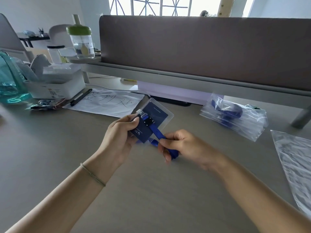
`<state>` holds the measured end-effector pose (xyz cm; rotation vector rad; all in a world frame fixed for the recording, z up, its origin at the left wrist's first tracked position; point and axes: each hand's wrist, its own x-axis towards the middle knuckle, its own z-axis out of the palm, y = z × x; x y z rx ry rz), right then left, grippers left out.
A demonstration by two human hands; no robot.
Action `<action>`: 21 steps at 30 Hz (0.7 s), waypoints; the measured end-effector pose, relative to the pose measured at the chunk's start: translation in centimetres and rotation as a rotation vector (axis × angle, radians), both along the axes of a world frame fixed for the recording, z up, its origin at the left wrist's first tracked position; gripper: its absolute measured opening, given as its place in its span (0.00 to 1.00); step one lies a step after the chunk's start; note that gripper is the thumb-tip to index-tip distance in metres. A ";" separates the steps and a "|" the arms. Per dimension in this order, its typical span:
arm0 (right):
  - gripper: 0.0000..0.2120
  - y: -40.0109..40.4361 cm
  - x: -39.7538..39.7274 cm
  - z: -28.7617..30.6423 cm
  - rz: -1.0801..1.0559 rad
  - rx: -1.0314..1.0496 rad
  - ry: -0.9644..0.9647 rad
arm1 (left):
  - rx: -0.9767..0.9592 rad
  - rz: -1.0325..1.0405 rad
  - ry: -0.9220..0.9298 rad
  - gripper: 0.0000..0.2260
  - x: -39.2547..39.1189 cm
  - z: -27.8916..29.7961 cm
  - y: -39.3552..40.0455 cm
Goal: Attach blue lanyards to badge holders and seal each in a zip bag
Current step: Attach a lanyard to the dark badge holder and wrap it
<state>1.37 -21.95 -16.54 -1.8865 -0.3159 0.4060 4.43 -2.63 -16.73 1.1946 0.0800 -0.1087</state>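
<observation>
One badge holder [152, 117] — clear plastic with a dark blue card inside — is held above the worktop [151, 190], tilted, its left edge gripped by the left hand [117, 137] with the thumb curled over the front face. One blue lanyard [158, 133] is clipped through the slot at the holder's top by a metal clip and black buckle; the strap runs down and to the right across the card into the right hand [181, 145], which pinches it between thumb and forefinger just beside the holder's lower corner. One stack of filled zip bags [235, 116] — count of bags not discernible, blue lanyards showing through — lies well to the right of the hands, near the grey partition [202, 47]. One empty zip bag [296, 165] lies flat at the right edge. One handwritten paper sheet [107, 103] with one black pen [80, 97] on it lies beyond the left hand.
</observation>
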 end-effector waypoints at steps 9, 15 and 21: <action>0.12 -2.4 0.4 0.7 0.241 0.058 0.075 | -0.225 -0.400 0.104 0.07 -0.9 1.3 0.5; 0.17 -3.5 0.7 0.8 0.303 0.049 0.111 | -0.033 -0.752 0.093 0.03 -1.7 1.2 0.5; 0.17 -2.9 0.4 1.8 0.246 -0.102 0.014 | 0.426 -0.904 -0.060 0.05 -2.7 1.2 -0.4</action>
